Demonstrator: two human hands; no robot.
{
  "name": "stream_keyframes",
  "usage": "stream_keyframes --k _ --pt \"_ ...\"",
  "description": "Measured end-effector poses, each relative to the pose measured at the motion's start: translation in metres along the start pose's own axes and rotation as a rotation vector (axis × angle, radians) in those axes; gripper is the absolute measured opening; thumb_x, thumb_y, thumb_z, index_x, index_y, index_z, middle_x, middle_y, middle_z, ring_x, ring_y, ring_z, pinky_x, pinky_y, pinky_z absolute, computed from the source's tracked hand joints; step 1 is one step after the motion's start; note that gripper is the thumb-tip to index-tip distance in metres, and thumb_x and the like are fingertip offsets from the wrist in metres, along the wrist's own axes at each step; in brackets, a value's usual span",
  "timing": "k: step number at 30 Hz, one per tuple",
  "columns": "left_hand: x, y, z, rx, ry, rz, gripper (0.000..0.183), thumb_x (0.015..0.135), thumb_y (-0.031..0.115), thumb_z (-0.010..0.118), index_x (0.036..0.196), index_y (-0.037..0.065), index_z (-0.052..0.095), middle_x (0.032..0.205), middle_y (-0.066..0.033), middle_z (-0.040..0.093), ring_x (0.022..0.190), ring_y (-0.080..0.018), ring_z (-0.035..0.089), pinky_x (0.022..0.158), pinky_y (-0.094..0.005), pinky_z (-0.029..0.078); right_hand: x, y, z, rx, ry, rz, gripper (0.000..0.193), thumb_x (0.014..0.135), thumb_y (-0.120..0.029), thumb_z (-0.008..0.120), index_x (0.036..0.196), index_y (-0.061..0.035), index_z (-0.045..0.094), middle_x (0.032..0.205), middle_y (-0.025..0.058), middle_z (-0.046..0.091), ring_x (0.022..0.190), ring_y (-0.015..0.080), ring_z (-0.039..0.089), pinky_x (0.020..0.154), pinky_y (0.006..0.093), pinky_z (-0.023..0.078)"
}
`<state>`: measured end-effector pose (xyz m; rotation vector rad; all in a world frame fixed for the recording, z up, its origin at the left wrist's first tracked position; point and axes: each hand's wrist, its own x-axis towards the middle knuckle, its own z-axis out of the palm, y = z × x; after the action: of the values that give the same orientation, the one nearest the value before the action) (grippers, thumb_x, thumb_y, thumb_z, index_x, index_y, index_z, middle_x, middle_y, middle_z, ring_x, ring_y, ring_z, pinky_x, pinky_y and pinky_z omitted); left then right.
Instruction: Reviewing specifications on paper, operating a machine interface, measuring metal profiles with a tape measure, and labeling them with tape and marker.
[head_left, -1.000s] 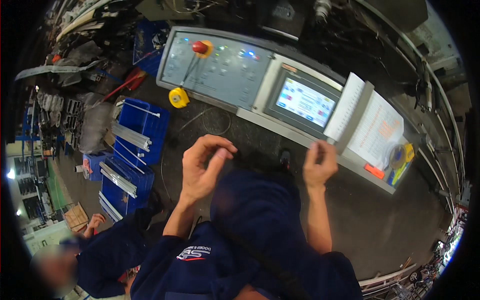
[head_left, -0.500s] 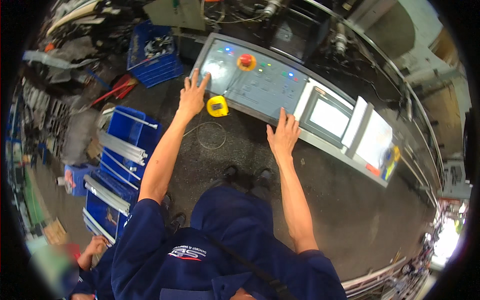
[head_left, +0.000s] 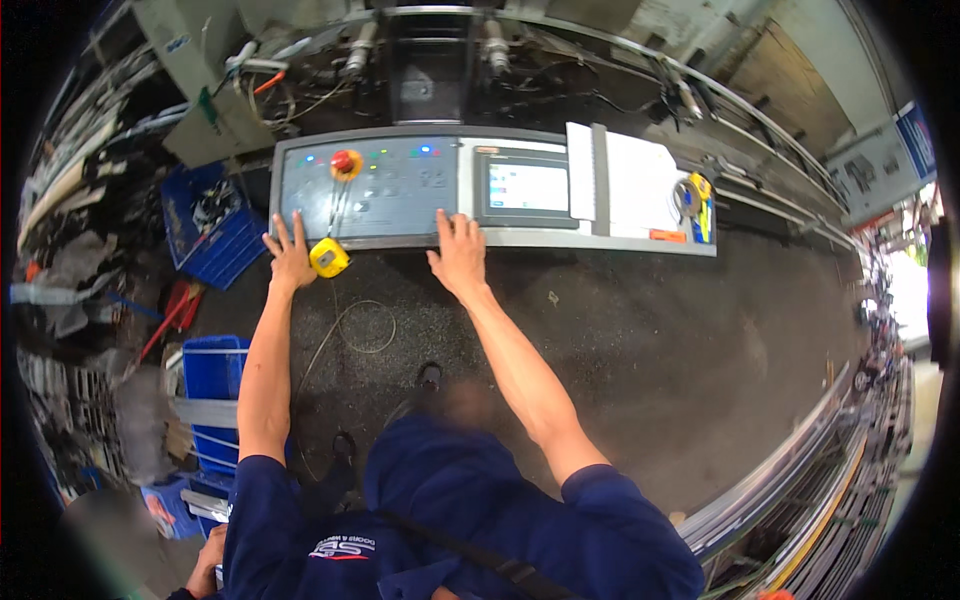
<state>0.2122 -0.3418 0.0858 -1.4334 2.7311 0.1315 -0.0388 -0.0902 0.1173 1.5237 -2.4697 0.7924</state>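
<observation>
The grey control panel (head_left: pixel 400 208) lies straight in front of you, crosswise, with a red mushroom button (head_left: pixel 343 161) on a yellow base in its left part. Your left hand (head_left: pixel 290 258) is at the panel's near left edge, fingers spread and gripping nothing. Your right hand (head_left: pixel 460 252) reaches the near edge left of the lit screen (head_left: pixel 527 187), fingers loosely extended, holding nothing; whether a fingertip presses a key, you cannot tell from here. A yellow tape measure (head_left: pixel 329 259) is at the front edge, just beside your left hand. Right of the screen lie white papers (head_left: pixel 640 185) under a grey bar (head_left: pixel 600 180). A blue crate (head_left: pixel 228 262) stands left of the panel, and a co-worker's hand (head_left: pixel 208 562) shows at lower left.
</observation>
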Motion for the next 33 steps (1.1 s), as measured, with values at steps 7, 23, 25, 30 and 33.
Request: stream_keyframes --k 7,23,25,30,33 --pt "0.006 0.013 0.003 -0.086 0.022 0.142 0.127 0.065 0.002 0.070 0.157 0.007 -0.017 0.157 -0.0361 -0.023 0.144 -0.0562 -0.023 0.116 -0.0650 -0.008 0.006 0.013 -0.012 0.063 0.013 0.058 0.075 0.070 -0.018 0.084 0.137 -0.0051 0.051 0.116 0.0133 0.049 0.110 0.0315 0.050 0.087 0.0448 0.043" --pt "-0.009 0.010 0.003 -0.151 0.285 0.072 0.127 0.060 0.000 0.082 0.160 0.017 0.006 0.164 -0.0247 -0.003 0.148 -0.0482 0.018 0.114 -0.0604 0.027 0.006 -0.003 0.006 -0.193 0.006 0.065 0.095 0.067 -0.026 0.089 0.148 -0.0107 0.042 0.117 0.0115 0.048 0.106 0.0309 0.048 0.082 0.0465 0.039" --pt "-0.012 0.004 0.003 -0.165 0.300 0.091 0.125 0.059 -0.001 0.083 0.159 0.016 0.010 0.164 -0.0226 -0.002 0.150 -0.0453 0.015 0.114 -0.0625 0.025 0.008 -0.006 0.007 -0.164 0.014 0.076 0.095 0.067 -0.025 0.089 0.148 -0.0109 0.042 0.116 0.0113 0.048 0.106 0.0305 0.048 0.083 0.0465 0.039" --pt "-0.008 0.011 0.001 -0.188 0.382 0.107 0.119 0.062 -0.002 0.081 0.159 0.015 0.014 0.164 -0.0224 0.000 0.151 -0.0413 0.016 0.114 -0.0624 0.024 0.009 -0.006 0.009 -0.065 0.063 0.129 0.090 0.066 -0.017 0.089 0.145 -0.0130 0.047 0.114 0.0106 0.047 0.106 0.0292 0.048 0.083 0.0460 0.039" --pt "-0.010 0.013 0.002 -0.200 0.399 0.095 0.113 0.066 0.002 0.081 0.158 0.015 0.017 0.165 -0.0229 0.002 0.151 -0.0412 0.016 0.114 -0.0620 0.024 0.008 -0.010 0.008 -0.047 0.032 0.193 0.092 0.062 -0.015 0.091 0.144 -0.0151 0.050 0.114 0.0111 0.048 0.105 0.0301 0.049 0.084 0.0460 0.039"
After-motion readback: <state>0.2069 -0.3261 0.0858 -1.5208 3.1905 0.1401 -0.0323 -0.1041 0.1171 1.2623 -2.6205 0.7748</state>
